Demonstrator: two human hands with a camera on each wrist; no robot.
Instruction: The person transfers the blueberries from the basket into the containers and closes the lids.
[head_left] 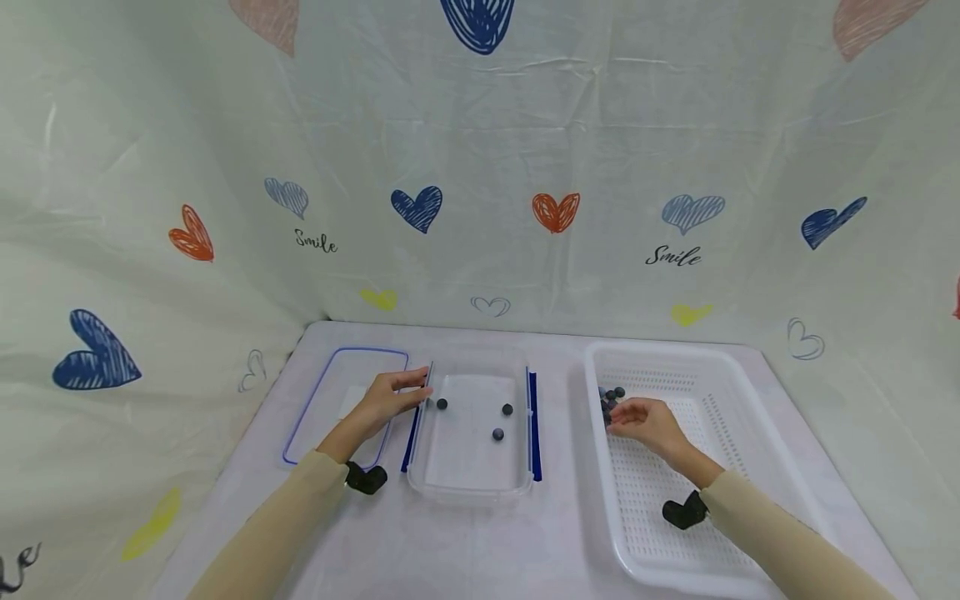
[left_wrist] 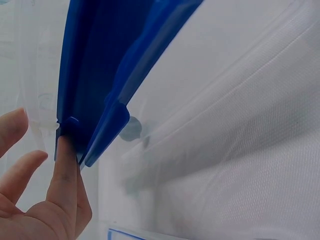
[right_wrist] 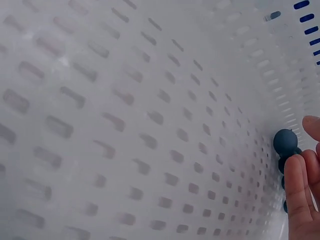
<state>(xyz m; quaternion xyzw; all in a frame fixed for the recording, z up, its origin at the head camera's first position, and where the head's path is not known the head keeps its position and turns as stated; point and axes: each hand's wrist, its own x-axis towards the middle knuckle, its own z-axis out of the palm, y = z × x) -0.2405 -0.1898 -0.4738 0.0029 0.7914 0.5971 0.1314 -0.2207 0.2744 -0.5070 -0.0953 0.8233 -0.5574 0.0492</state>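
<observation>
Heart-printed cloth (head_left: 480, 150) backs both hands, left (head_left: 382, 398) straight-fingered and unclenched against a blue flap (left_wrist: 100, 75), right (head_left: 649, 427) beside berries (right_wrist: 285, 142), grasp unclear.

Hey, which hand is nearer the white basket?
Right. The right hand is inside the white basket, toward its left side; the left hand is outside it, at the left blue flap of the clear container.

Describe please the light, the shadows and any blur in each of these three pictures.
Head view: soft, fairly even light, with faint bright creases on the heart-printed backdrop; left wrist view: a broad gray shadow crosses the white tablecloth, and the blue latch looks dark inside; right wrist view: the white perforated basket looks soft toward the left, with a small glare spot.
</observation>
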